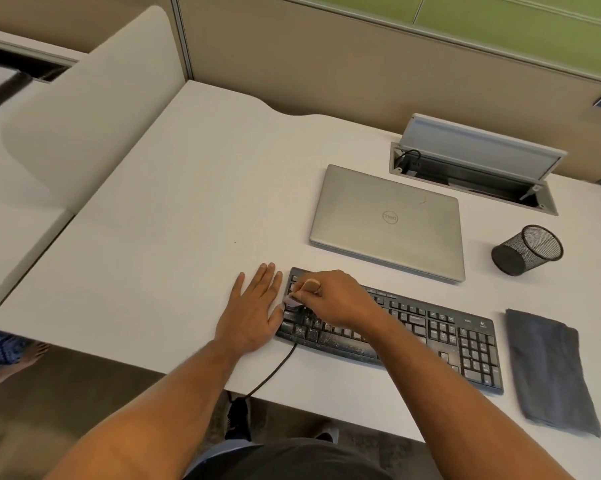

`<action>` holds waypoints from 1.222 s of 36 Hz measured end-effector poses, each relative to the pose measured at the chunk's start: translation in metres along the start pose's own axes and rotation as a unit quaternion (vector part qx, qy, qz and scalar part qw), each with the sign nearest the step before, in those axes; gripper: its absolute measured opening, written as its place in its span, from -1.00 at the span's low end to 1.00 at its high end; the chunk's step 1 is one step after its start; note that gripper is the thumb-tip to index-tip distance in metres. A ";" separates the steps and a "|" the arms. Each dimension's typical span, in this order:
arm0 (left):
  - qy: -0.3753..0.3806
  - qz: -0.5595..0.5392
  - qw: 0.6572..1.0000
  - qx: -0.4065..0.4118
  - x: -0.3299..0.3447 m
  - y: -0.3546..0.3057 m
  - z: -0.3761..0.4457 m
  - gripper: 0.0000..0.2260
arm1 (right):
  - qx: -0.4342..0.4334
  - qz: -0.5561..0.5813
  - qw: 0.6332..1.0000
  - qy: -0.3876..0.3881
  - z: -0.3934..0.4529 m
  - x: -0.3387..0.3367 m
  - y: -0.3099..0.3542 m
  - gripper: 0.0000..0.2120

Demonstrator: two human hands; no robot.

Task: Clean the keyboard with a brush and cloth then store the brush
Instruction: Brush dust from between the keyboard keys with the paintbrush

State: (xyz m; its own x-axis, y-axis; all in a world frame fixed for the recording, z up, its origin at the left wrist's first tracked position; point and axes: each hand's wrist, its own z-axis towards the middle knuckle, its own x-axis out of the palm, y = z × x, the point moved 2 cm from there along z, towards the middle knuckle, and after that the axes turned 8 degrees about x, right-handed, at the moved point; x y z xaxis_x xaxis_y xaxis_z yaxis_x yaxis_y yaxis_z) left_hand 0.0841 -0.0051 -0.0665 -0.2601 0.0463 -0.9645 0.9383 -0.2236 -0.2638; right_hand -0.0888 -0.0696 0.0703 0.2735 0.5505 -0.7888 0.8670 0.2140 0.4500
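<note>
A: Right hand was curled around the brush, bristles down on the keyboard's left end.
B: Left hand?
A: Flat on the desk, fingers straight, thumb against the keyboard's edge. Cloth lay folded right of the keyboard.

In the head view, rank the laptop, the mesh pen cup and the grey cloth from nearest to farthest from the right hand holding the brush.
Measured from the right hand, which grips the brush at the keyboard's left end:
1. Closed laptop, just behind the keyboard, up and to the right.
2. Too close to call between the mesh pen cup, far right behind the keyboard, and the grey cloth, beyond the keyboard's right end.
</note>
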 end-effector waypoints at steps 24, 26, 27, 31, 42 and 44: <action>-0.007 -0.009 1.000 0.000 -0.002 -0.001 0.000 -0.39 | 0.039 -0.129 0.991 0.023 -0.010 -0.021 -0.030 -0.76; -0.010 -0.014 1.000 -0.001 -0.001 0.000 0.000 -0.40 | 0.058 -0.147 0.987 0.027 -0.012 -0.028 -0.040 -0.71; -0.010 -0.015 1.000 -0.001 -0.001 0.000 0.000 -0.40 | 0.066 -0.151 0.986 0.029 -0.013 -0.031 -0.044 -0.70; 0.002 -0.021 1.000 0.000 -0.001 0.000 0.000 -0.39 | 0.063 -0.050 0.996 0.024 -0.018 -0.036 -0.044 -0.81; -0.038 -0.038 0.998 -0.037 -0.004 -0.007 0.009 -0.44 | 0.079 0.097 0.992 -0.001 -0.030 -0.016 -0.041 -0.81; -0.033 -0.037 0.998 -0.037 -0.003 -0.006 0.009 -0.44 | 0.091 0.067 0.994 0.004 -0.034 -0.021 -0.048 -0.81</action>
State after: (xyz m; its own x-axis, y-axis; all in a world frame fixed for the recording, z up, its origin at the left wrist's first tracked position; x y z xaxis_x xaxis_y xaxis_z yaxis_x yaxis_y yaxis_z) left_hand 0.0769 -0.0120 -0.0623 -0.3417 -0.0042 -0.9398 0.9294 -0.1497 -0.3373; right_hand -0.1505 -0.0642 0.0791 0.3891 0.5699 -0.7238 0.8844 -0.0113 0.4665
